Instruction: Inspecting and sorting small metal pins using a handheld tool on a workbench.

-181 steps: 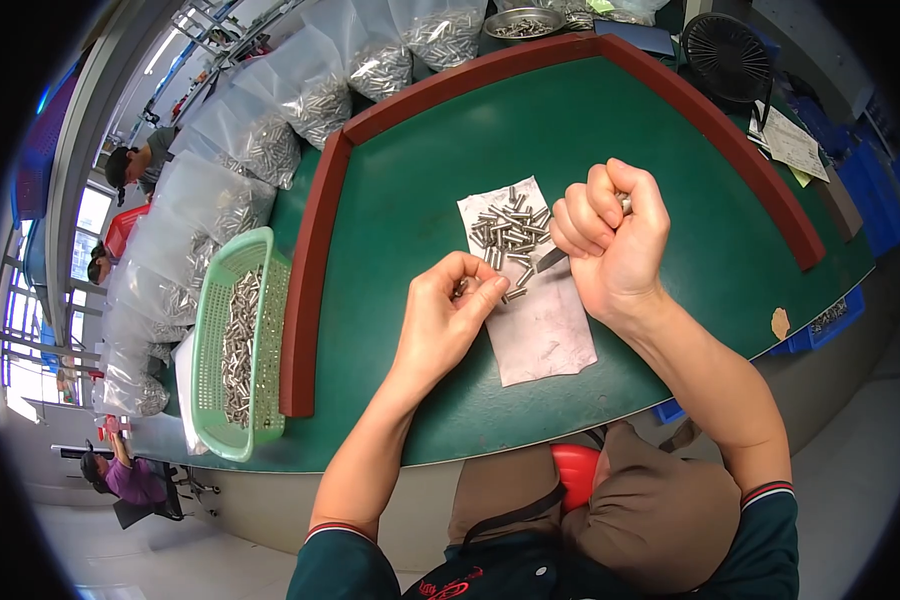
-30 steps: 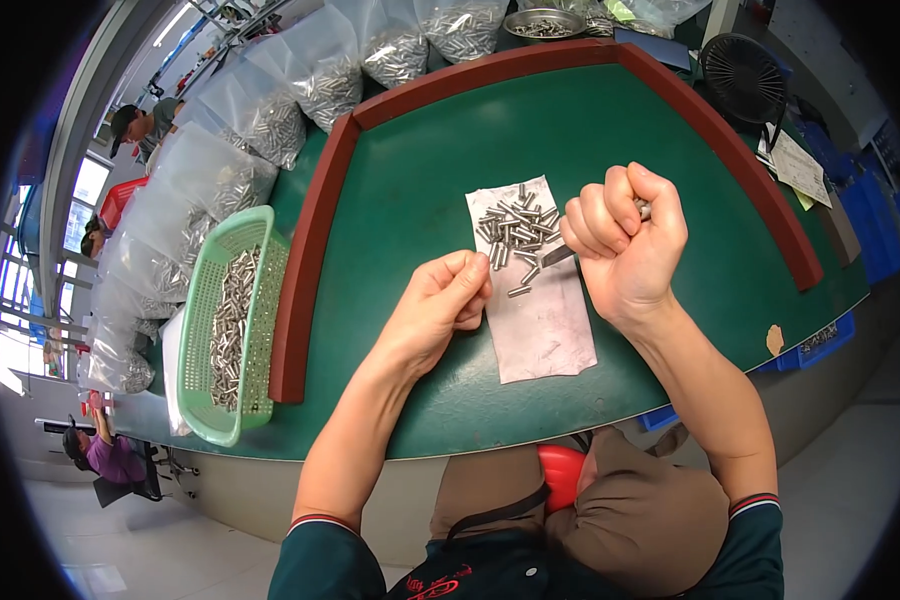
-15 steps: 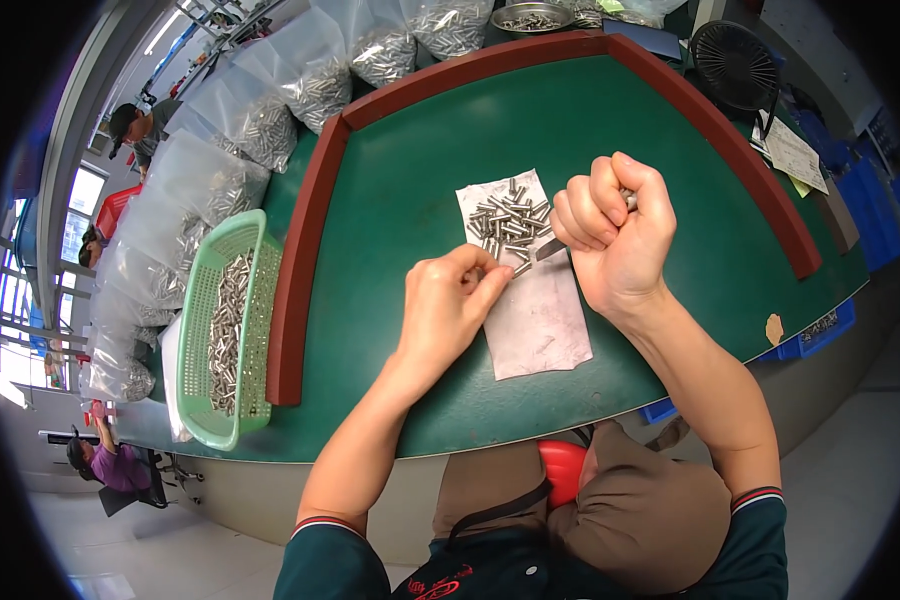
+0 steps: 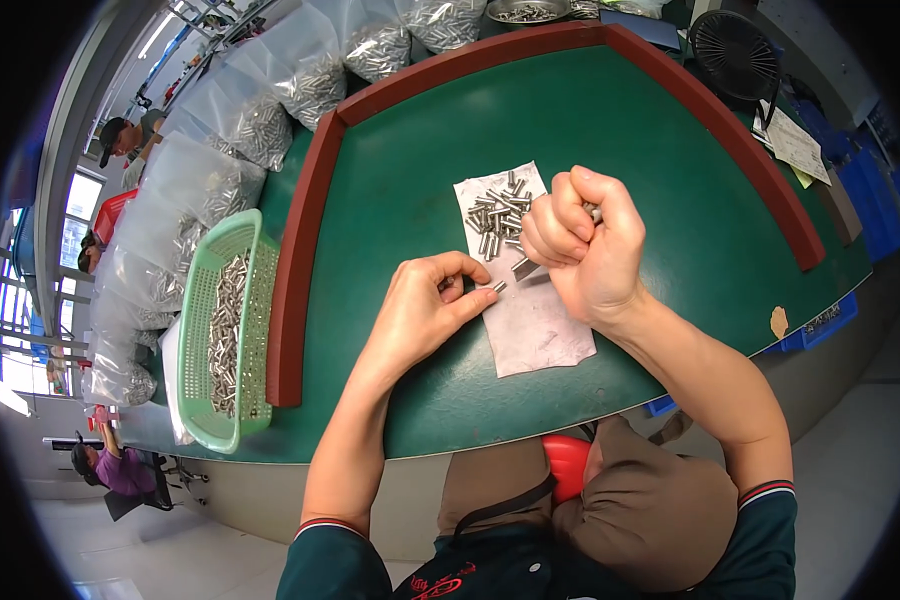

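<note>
Basically, one short, silvery metal cylinder (image 4: 500, 287) set the geometry — it sat right at the thumb and index tips of the left hand (image 4: 425, 303), over the left part of a stained white paper sheet (image 4: 540, 340) on the green-topped desk (image 4: 420, 150). Its long axis slanted away from the person & to the right, approx. in line w/ the thumb, far end toward the right hand (image 4: 592, 255). Left hand was clearly nearer to it; gap btwn. thumb & index was narrow, but whether they fully gripped the piece couldn't be told, nor what the curled fingers hid.

Right hand was a tight fist round a dark, flat, blade-like tool (image 4: 536, 271), its end poking out low on the left, just beside the heap's near edge. That heap of similar silvery metal cylinders (image 4: 494, 216) lay on the sheet's far part, i.e. beyond & right of the left hand, axes every which way. Right hand's fingers were nearer there — contact unclear. Well apart to the left, past a dark-red bar (image 4: 305, 280), stood a pale-green perforated plastic basket (image 4: 261, 330) w/ more such pieces.
</note>
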`<state>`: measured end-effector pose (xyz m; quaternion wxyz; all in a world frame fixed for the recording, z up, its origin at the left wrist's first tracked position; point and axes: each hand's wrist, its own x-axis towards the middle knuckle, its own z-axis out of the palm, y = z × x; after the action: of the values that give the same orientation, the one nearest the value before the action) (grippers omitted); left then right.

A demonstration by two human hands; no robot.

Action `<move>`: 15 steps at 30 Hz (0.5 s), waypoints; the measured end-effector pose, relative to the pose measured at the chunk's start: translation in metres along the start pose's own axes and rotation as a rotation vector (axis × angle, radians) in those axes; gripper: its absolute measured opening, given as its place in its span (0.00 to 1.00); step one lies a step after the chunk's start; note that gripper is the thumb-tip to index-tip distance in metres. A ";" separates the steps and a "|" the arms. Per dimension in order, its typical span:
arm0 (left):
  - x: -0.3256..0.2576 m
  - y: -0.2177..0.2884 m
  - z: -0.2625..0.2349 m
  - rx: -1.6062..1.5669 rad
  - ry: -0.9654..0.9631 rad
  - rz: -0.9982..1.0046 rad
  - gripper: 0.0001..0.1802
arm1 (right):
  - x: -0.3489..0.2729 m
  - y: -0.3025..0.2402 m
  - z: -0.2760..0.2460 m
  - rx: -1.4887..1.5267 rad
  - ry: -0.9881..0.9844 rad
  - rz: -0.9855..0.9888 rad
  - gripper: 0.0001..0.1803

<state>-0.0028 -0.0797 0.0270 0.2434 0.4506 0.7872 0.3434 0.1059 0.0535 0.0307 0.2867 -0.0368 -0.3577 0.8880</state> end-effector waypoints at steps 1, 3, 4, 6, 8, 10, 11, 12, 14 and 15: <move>0.000 0.001 0.001 0.020 -0.021 -0.001 0.05 | 0.000 0.002 0.000 0.006 0.004 0.012 0.22; -0.001 0.001 0.002 0.013 -0.026 0.010 0.05 | -0.001 0.004 0.000 -0.002 0.008 0.022 0.22; -0.001 0.001 0.003 0.004 -0.026 0.020 0.04 | -0.001 0.005 0.000 -0.013 0.009 0.034 0.22; -0.001 -0.002 0.005 0.002 -0.012 0.036 0.04 | -0.001 0.007 -0.001 0.004 0.007 0.044 0.22; -0.001 -0.002 0.006 0.000 0.003 0.053 0.04 | -0.001 0.008 -0.001 -0.008 0.022 0.059 0.22; -0.001 0.000 0.006 -0.001 0.003 0.053 0.04 | -0.002 0.009 -0.002 -0.005 0.030 0.058 0.22; -0.001 0.000 0.007 0.001 -0.001 0.052 0.04 | -0.002 0.010 -0.003 -0.003 0.032 0.063 0.21; 0.000 -0.001 0.007 -0.003 0.000 0.046 0.04 | -0.002 0.012 -0.003 0.000 0.035 0.062 0.21; 0.000 -0.001 0.008 -0.007 -0.001 0.041 0.05 | -0.003 0.013 -0.003 0.003 0.052 0.059 0.21; 0.000 0.000 0.008 -0.007 -0.001 0.038 0.05 | -0.003 0.012 -0.003 0.002 0.055 0.056 0.21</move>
<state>0.0024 -0.0774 0.0217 0.2390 0.4648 0.7772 0.3505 0.1033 0.0466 0.0202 0.2714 -0.0708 -0.3476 0.8947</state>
